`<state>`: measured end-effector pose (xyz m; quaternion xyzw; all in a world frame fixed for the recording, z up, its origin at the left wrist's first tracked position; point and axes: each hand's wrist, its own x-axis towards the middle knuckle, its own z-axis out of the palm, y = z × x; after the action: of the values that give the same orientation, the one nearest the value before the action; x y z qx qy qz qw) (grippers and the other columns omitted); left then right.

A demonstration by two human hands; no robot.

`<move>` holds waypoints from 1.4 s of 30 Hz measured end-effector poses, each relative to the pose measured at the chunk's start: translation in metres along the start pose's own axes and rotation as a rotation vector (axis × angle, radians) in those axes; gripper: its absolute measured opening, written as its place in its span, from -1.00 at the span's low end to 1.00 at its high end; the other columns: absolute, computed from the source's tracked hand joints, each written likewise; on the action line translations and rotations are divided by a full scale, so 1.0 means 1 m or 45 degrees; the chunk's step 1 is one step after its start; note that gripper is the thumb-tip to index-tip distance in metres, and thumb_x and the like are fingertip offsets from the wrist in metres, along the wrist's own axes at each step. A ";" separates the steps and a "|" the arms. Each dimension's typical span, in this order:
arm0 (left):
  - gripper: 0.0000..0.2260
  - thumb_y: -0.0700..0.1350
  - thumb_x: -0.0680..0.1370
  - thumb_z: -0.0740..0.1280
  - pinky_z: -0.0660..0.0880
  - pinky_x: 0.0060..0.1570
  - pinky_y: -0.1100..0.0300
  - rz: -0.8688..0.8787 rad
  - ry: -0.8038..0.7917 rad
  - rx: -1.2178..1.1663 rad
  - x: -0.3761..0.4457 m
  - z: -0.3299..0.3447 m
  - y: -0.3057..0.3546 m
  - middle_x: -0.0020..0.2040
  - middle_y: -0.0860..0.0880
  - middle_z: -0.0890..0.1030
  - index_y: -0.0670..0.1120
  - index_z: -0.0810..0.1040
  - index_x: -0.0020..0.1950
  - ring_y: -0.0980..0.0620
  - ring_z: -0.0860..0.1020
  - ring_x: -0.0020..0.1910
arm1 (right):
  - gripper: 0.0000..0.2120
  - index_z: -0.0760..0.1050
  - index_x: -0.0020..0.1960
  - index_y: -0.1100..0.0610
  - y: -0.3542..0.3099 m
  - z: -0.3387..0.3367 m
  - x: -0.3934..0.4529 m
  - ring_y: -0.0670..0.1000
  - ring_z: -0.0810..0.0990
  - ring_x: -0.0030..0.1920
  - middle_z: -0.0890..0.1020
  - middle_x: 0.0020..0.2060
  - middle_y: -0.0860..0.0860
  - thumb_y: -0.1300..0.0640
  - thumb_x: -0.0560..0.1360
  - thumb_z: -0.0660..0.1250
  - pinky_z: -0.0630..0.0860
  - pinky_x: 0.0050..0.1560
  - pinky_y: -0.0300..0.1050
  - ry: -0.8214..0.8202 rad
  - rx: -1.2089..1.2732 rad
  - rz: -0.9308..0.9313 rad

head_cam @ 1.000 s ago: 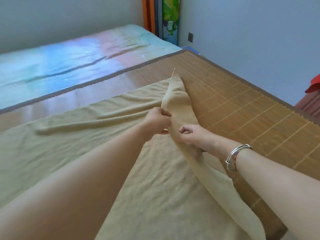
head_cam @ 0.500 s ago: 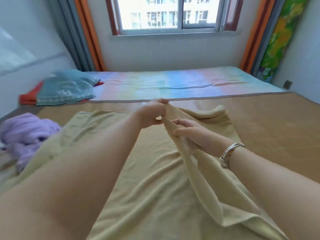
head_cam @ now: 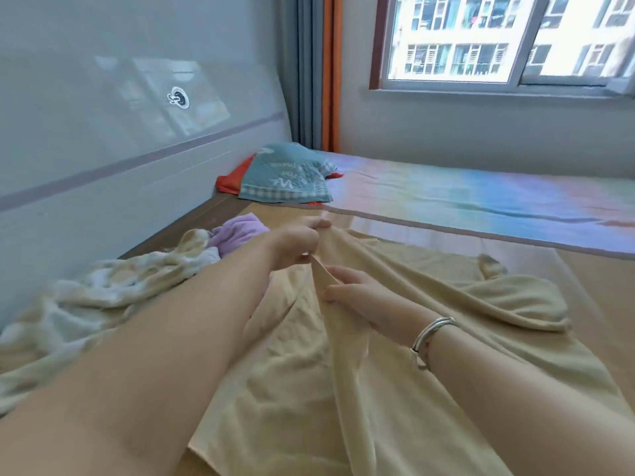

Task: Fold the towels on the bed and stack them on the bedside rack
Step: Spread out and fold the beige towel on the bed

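One yellow towel (head_cam: 405, 365), spread and rumpled on the woven mat (head_cam: 584, 280) of the bed, one edge gathered into a raised ridge running down its middle. Left hand (head_cam: 297, 243): fingers curled, pinching the far end of that ridge, lifted just off the mat. Right hand (head_cam: 357, 293): just beside and nearer the camera, thumb and fingers pinching the same ridge, palm lying against the cloth; silver bangle (head_cam: 427, 340) on the wrist. One cream-and-white towel (head_cam: 103, 290), crumpled, left of the left forearm. One purple towel (head_cam: 237, 233), bunched, beyond it near the headboard (head_cam: 120, 156). One teal quilted pillow (head_cam: 288, 175) over red cloth, farther back. One pastel sheet (head_cam: 481, 194) under the window (head_cam: 498, 39).
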<state>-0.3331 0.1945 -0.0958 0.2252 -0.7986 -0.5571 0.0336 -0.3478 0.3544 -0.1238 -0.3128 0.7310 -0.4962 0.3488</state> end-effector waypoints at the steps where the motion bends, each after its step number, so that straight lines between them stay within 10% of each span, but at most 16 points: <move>1: -0.40 -0.48 0.47 0.00 0.41 -0.25 0.28 -0.020 0.023 0.013 0.000 -0.010 -0.017 0.01 -0.01 0.46 -0.04 0.38 0.42 0.11 0.42 -0.19 | -0.63 0.51 0.23 0.02 0.005 0.018 0.014 0.00 0.56 -0.07 0.59 -0.08 0.03 0.29 0.47 0.26 0.51 -0.01 -0.09 -0.020 -0.013 0.012; 7: -0.41 -0.52 0.50 0.05 0.41 -0.13 0.56 -0.022 0.065 0.128 0.016 -0.047 -0.095 0.37 -0.12 0.41 -0.11 0.34 0.47 0.02 0.42 0.24 | -0.62 0.51 0.01 -0.27 0.044 0.095 0.071 0.19 0.63 0.03 0.65 0.02 0.17 0.04 0.23 0.29 0.57 0.10 0.12 -0.089 -0.083 0.083; 13: -0.53 -0.43 0.49 0.11 0.43 -0.28 0.23 -0.141 0.134 0.107 0.032 -0.057 -0.157 0.02 -0.04 0.53 -0.11 0.42 0.35 -0.02 0.50 -0.04 | -0.54 0.28 0.40 0.10 0.075 0.126 0.095 0.01 0.57 -0.14 0.57 0.06 0.17 0.30 0.52 0.21 0.53 -0.15 -0.15 -0.081 -0.066 0.188; 17: -0.75 -0.38 0.49 0.16 0.45 -0.29 0.21 -0.236 0.256 0.130 0.011 -0.068 -0.197 -0.06 -0.14 0.57 -0.07 0.52 -0.10 -0.06 0.53 -0.12 | -0.54 0.30 0.41 0.20 0.085 0.144 0.099 -0.04 0.46 -0.19 0.52 -0.09 0.13 0.35 0.51 0.19 0.38 -0.33 -0.37 -0.011 0.000 0.136; 22: -0.85 -0.23 0.59 0.19 0.43 -0.44 0.28 -0.369 0.423 -0.001 -0.023 -0.073 -0.223 -0.24 -0.07 0.58 -0.12 0.51 -0.14 0.03 0.53 -0.31 | -0.58 0.26 0.37 0.28 0.072 0.156 0.099 -0.10 0.39 -0.32 0.58 -0.13 0.10 0.39 0.53 0.20 0.32 -0.44 -0.44 -0.030 0.198 0.148; 26: -0.90 -0.20 0.58 0.18 0.40 -0.26 0.17 -0.386 0.590 0.092 -0.054 -0.058 -0.230 -0.15 -0.08 0.58 -0.11 0.48 -0.07 -0.04 0.53 -0.21 | -0.46 0.19 0.47 0.09 0.071 0.152 0.079 0.05 0.55 0.14 0.55 0.27 0.09 0.34 0.55 0.22 0.39 -0.13 -0.21 -0.139 0.228 0.294; 32: -0.80 -0.29 0.46 0.23 0.40 0.17 -0.02 0.037 0.686 0.630 -0.092 0.011 -0.189 0.08 -0.12 0.50 -0.17 0.50 0.06 -0.12 0.45 0.13 | -0.65 0.45 0.23 0.13 0.102 0.072 -0.001 0.01 0.56 0.16 0.62 0.07 0.02 0.36 0.52 0.11 0.46 -0.04 -0.18 0.282 0.102 0.220; 37: -0.74 -0.23 0.54 0.20 0.25 0.28 0.14 0.160 0.213 0.671 -0.113 0.129 -0.138 0.26 -0.04 0.45 -0.09 0.50 0.21 -0.07 0.34 0.30 | -0.71 0.49 0.11 0.15 0.148 -0.038 -0.095 -0.02 0.53 -0.09 0.58 0.02 0.04 0.37 0.50 0.11 0.38 -0.30 -0.26 0.729 -0.034 0.304; 42: -0.64 -0.09 0.59 0.19 0.29 0.39 0.05 0.192 -0.123 0.683 -0.107 0.253 -0.113 0.38 0.00 0.39 -0.06 0.39 0.39 -0.01 0.33 0.38 | -0.82 0.47 0.02 0.14 0.212 -0.145 -0.187 0.09 0.52 0.01 0.57 0.06 0.13 0.33 0.46 0.21 0.43 -0.02 -0.08 1.141 -0.075 0.488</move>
<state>-0.2779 0.4268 -0.2727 0.1393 -0.9326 -0.3320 -0.0238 -0.3858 0.6444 -0.2484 0.0620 0.8674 -0.4879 0.0758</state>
